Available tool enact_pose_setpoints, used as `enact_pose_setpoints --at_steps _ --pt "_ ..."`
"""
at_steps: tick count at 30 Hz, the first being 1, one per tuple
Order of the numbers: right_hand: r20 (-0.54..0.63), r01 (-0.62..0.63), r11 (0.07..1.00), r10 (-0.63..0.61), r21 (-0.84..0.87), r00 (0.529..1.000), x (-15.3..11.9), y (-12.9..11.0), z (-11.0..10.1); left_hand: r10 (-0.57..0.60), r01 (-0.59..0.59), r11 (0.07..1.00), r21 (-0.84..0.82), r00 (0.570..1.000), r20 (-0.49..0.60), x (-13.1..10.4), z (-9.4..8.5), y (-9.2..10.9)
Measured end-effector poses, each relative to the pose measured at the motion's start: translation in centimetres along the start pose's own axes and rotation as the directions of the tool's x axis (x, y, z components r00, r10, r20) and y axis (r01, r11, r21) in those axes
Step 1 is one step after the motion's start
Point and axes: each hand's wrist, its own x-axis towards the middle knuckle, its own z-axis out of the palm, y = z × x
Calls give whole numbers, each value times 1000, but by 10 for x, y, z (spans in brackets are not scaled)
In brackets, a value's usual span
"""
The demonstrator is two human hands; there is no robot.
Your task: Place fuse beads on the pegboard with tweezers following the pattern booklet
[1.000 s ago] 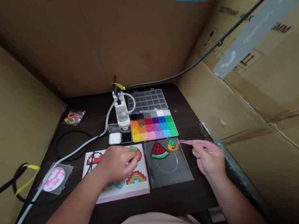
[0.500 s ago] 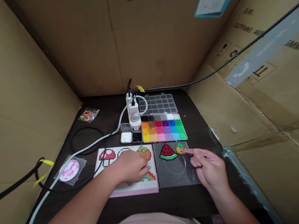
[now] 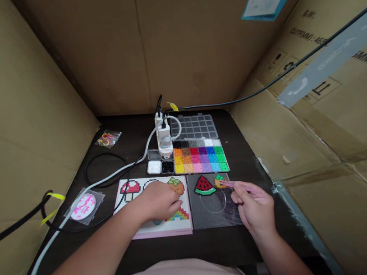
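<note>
My right hand (image 3: 254, 200) grips pink tweezers (image 3: 230, 183), their tips at a small orange-and-green fruit made of beads (image 3: 220, 181). That bead fruit lies on a clear pegboard (image 3: 215, 215). Left of it on the board is a bead watermelon slice (image 3: 204, 186), red, black and green. My left hand (image 3: 161, 199) rests on a printed pattern sheet (image 3: 142, 231) with its fingers curled, beside the printed orange fruit (image 3: 178, 187). It covers the middle of the sheet, and nothing shows in its fingers. A printed red mushroom (image 3: 130, 188) and part of a rainbow (image 3: 180, 215) stay visible.
Behind the pegboard stands a sorted bead box (image 3: 200, 157), its clear lid (image 3: 194, 128) open. Small white-bead (image 3: 154, 167) and black-bead (image 3: 167, 166) boxes sit beside it, near a power strip (image 3: 163, 135). Cables cross the left side over a pink-and-white disc (image 3: 83, 207). Cardboard walls surround the table.
The view has shifted slightly. The tweezers' tips stay at the small bead fruit, and my left hand remains curled on the pattern sheet.
</note>
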Motion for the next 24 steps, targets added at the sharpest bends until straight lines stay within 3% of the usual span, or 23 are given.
enact_pose_setpoints --at_steps 5,11,17,24 --pt "19 127 991 -126 -40 992 29 -20 7 2 -2 1000 27 1000 12 0 1 0" --pt "280 299 905 -216 -303 935 80 -30 53 -12 12 1000 -2 1000 -6 -1 -1 0" --pt "488 363 861 -159 -356 858 93 -20 101 -7 7 1000 -15 999 -43 -2 1 -2" --pt "528 282 878 -40 -386 848 93 -4 107 -21 21 999 -46 1000 -14 1 1 -5"
